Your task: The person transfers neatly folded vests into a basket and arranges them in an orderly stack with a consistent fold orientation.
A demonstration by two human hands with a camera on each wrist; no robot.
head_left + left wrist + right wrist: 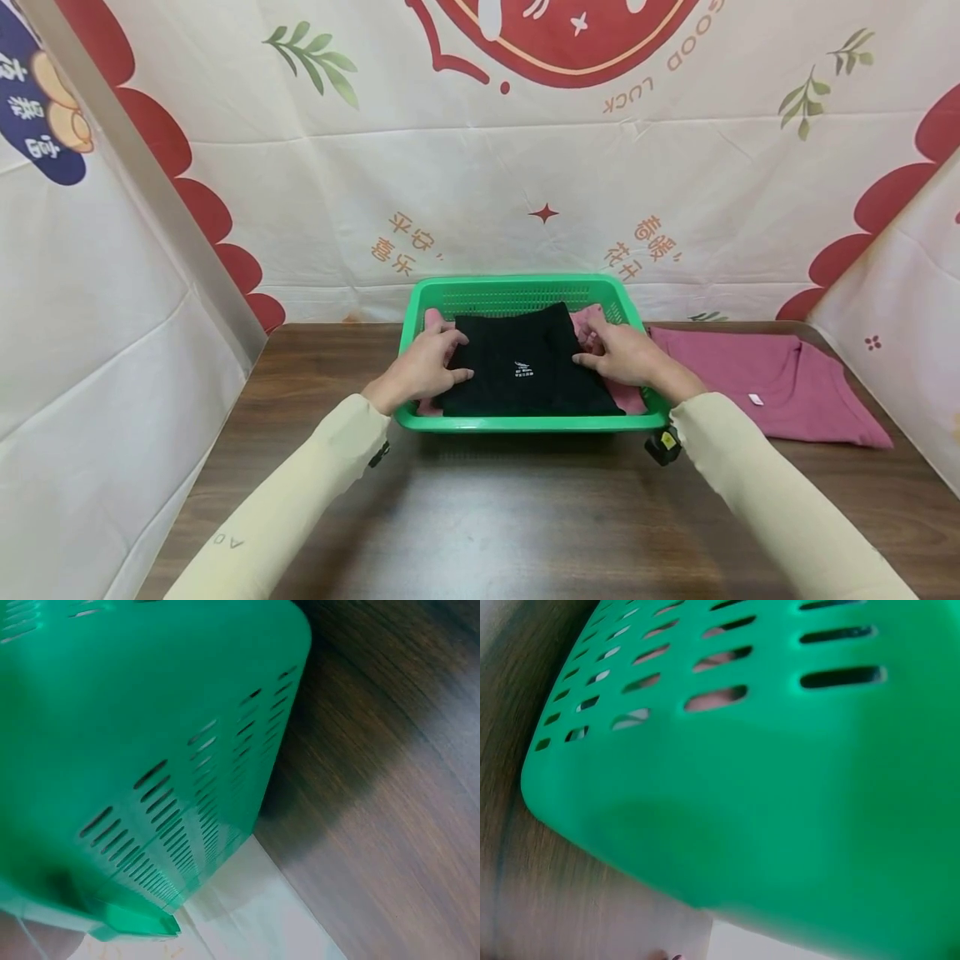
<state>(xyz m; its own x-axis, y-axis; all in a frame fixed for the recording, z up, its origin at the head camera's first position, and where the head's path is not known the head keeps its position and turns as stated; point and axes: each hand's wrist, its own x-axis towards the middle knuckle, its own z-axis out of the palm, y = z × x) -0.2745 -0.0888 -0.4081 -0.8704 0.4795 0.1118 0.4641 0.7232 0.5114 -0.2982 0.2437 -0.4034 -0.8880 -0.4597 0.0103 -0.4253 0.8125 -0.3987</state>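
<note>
In the head view, a black folded T-shirt (525, 367) with a small white print lies in a green plastic basket (525, 423). Pink cloth (633, 398) shows beneath and around it. My left hand (429, 365) is at the shirt's left edge, its thumb and a finger touching the black cloth. At the opposite edge, my right hand (622, 352) rests its thumb on the shirt, with its fingers over the pink cloth. Both wrist views show mostly the basket's slotted outer wall (150, 712) (742, 795); neither hand's grip shows there.
A mauve folded T-shirt (795, 392) lies on the wooden table (525, 508) right of the basket. A small black and yellow object (663, 446) is by the right wrist. Printed white cloth (510, 167) hangs behind the table and along both sides.
</note>
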